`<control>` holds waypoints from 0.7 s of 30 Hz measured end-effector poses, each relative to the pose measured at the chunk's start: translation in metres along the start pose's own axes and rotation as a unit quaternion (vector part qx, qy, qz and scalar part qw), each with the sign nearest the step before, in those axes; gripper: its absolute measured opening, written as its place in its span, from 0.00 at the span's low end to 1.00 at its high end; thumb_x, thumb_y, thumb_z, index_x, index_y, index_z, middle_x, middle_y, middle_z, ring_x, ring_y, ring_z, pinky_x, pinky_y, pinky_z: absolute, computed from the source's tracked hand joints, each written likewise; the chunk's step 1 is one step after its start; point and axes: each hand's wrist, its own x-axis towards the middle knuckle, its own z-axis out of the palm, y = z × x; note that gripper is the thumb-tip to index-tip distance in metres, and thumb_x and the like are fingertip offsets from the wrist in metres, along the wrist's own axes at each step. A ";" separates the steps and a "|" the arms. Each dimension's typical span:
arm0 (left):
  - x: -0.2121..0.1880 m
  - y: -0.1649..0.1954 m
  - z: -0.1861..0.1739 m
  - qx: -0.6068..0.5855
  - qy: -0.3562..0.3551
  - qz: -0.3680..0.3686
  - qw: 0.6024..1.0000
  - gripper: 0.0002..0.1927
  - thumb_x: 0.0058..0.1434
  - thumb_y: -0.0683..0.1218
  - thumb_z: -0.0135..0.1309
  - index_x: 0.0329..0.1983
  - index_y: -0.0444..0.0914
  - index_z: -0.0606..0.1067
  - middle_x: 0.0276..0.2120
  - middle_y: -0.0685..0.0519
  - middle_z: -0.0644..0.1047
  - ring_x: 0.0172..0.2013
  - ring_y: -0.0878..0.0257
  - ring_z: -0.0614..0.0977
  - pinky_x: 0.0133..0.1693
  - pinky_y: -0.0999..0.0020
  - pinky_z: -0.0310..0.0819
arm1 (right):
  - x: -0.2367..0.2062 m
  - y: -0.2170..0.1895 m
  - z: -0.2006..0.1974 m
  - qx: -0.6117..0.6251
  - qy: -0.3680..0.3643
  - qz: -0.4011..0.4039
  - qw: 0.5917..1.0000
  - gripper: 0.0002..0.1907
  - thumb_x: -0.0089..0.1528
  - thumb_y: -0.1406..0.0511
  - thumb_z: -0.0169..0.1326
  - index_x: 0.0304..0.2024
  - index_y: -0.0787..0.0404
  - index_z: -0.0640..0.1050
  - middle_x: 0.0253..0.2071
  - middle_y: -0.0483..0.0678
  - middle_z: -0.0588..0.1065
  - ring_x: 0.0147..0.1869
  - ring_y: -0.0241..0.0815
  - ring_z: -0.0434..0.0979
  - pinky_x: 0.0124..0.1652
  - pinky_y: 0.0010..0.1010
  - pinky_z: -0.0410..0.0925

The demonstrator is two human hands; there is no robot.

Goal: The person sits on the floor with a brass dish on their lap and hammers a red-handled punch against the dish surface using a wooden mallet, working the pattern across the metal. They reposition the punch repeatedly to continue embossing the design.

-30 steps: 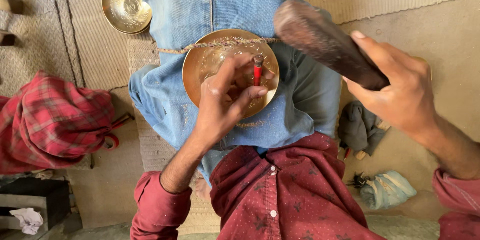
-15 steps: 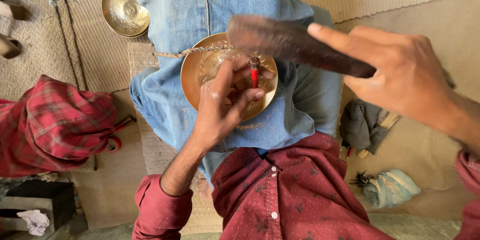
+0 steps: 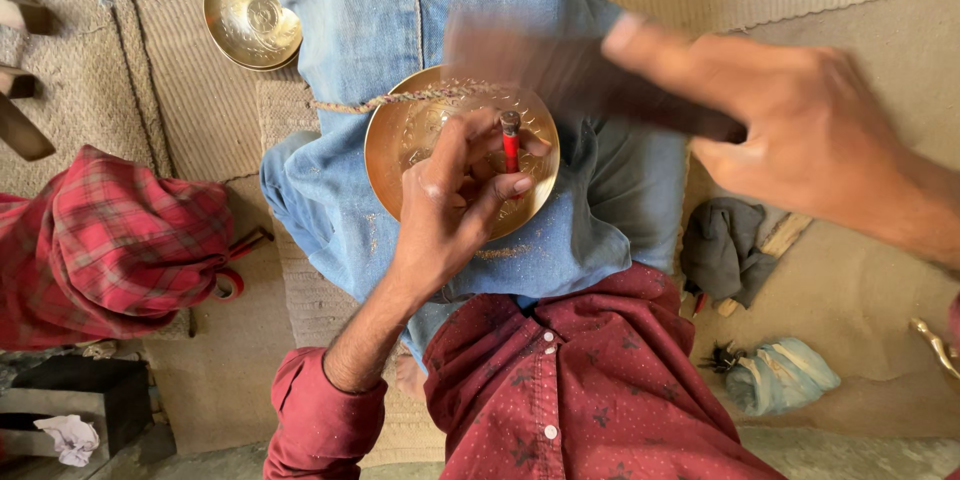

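Lap: punch (image 3: 510, 140) seemingly between fingers (image 3: 470, 155)

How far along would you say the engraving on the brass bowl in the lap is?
Done: dotted patterning shows along the brass bowl's upper rim. In hand: the left hand steadies a red-banded punch on the bowl, while the right hand swings a dark mallet, blurred. Left: the bowl's lower part is hidden, so the remainder is unclear.

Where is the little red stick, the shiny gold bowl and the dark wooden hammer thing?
red stick (image 3: 511, 152): head view, on its red shaft above the fingers.
gold bowl (image 3: 395, 145): head view, on its left inner wall.
dark wooden mallet (image 3: 560, 75): head view, on its blurred body.
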 end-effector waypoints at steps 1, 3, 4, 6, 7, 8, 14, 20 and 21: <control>0.000 0.001 0.000 -0.003 0.003 0.006 1.000 0.23 0.66 0.33 0.59 0.61 0.33 0.65 0.50 0.50 0.84 0.48 0.64 0.87 0.42 0.72 0.85 | 0.000 0.001 0.000 0.003 -0.016 0.052 0.999 0.52 0.48 0.74 0.58 0.75 0.44 0.61 0.50 0.55 0.77 0.43 0.54 0.80 0.41 0.43 0.73; 0.000 0.002 0.001 -0.009 0.007 0.018 1.000 0.23 0.67 0.32 0.57 0.62 0.33 0.66 0.51 0.49 0.84 0.49 0.64 0.87 0.44 0.71 0.85 | 0.000 0.001 0.000 0.008 -0.047 0.157 0.987 0.52 0.51 0.74 0.60 0.77 0.44 0.61 0.35 0.50 0.77 0.32 0.49 0.79 0.34 0.41 0.71; -0.001 0.003 0.002 -0.002 0.008 0.007 1.000 0.23 0.66 0.33 0.58 0.61 0.33 0.66 0.50 0.50 0.84 0.47 0.64 0.88 0.42 0.71 0.84 | 0.000 0.001 -0.001 -0.032 -0.064 0.135 0.988 0.52 0.50 0.74 0.61 0.76 0.43 0.62 0.34 0.51 0.77 0.31 0.50 0.78 0.35 0.42 0.71; -0.001 0.003 0.002 0.018 0.013 -0.008 1.000 0.23 0.65 0.34 0.60 0.60 0.34 0.66 0.49 0.50 0.85 0.44 0.65 0.88 0.37 0.72 0.82 | 0.000 0.001 -0.002 -0.116 -0.091 0.085 0.985 0.53 0.48 0.72 0.63 0.75 0.42 0.64 0.33 0.52 0.77 0.29 0.52 0.76 0.35 0.43 0.72; -0.001 0.003 0.002 0.017 0.018 0.007 1.000 0.23 0.65 0.34 0.60 0.61 0.34 0.66 0.50 0.50 0.85 0.46 0.64 0.88 0.39 0.72 0.83 | 0.000 0.001 -0.002 -0.072 -0.084 0.124 0.986 0.53 0.49 0.73 0.62 0.76 0.42 0.62 0.34 0.51 0.77 0.30 0.51 0.77 0.35 0.42 0.72; 0.000 0.003 0.003 0.016 0.022 0.025 0.999 0.23 0.66 0.33 0.59 0.61 0.34 0.65 0.50 0.49 0.84 0.48 0.63 0.88 0.41 0.71 0.84 | 0.001 0.000 -0.002 -0.030 -0.076 0.162 0.983 0.53 0.50 0.73 0.60 0.77 0.42 0.61 0.35 0.50 0.77 0.30 0.49 0.77 0.35 0.41 0.72; -0.001 0.000 0.004 0.017 0.023 0.024 0.999 0.24 0.65 0.34 0.60 0.61 0.34 0.66 0.49 0.48 0.84 0.47 0.62 0.88 0.42 0.71 0.83 | -0.001 0.000 -0.003 0.000 -0.083 0.178 0.981 0.54 0.49 0.73 0.58 0.77 0.40 0.60 0.35 0.49 0.77 0.30 0.48 0.76 0.32 0.39 0.71; -0.002 -0.002 0.006 0.021 0.029 0.053 0.998 0.24 0.65 0.33 0.59 0.62 0.34 0.66 0.50 0.49 0.84 0.50 0.62 0.87 0.45 0.70 0.83 | -0.004 0.003 -0.003 -0.016 -0.060 0.164 0.985 0.51 0.50 0.72 0.59 0.76 0.42 0.62 0.36 0.50 0.78 0.31 0.49 0.78 0.33 0.40 0.71; -0.002 -0.002 0.006 0.014 0.029 0.064 0.997 0.24 0.66 0.32 0.59 0.63 0.34 0.65 0.50 0.49 0.84 0.52 0.61 0.87 0.47 0.70 0.84 | -0.004 0.003 -0.002 0.039 -0.054 0.218 0.974 0.51 0.52 0.72 0.58 0.77 0.42 0.61 0.36 0.49 0.77 0.30 0.47 0.79 0.33 0.40 0.71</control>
